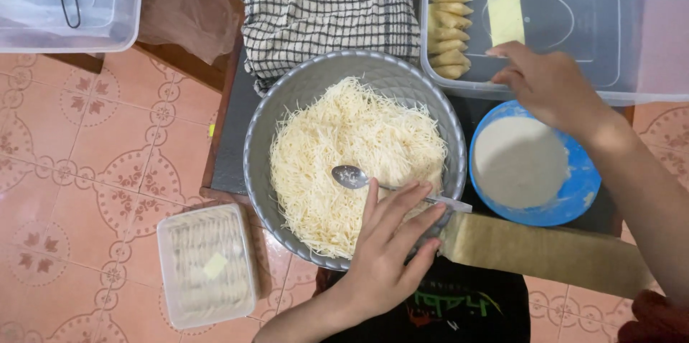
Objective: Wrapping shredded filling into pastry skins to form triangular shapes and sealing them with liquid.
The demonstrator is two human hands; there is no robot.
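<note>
Spoon [353, 177]: lying bowl-up on the shredded cheese, handle running out over the rim under the left hand.
Metal bowl [267, 110]: grey, centre of the dark surface [233, 146], heaped with pale shredded cheese [344, 142].
Left hand [387, 250]: fingers [402, 207] spread flat across the spoon handle, resting, not gripping.
Right hand [549, 85]: fingers curled loosely on the clear tub's rim, holding nothing.
Clear tub [624, 63]: row of yellow rolled pastries [451, 16] along its left wall, one flat yellow sheet [506, 19] beside them.
Blue bowl [574, 196]: pale batter inside, just below the tub.
Lidded box [208, 264]: on the tiled floor, small yellow square on its lid.
</note>
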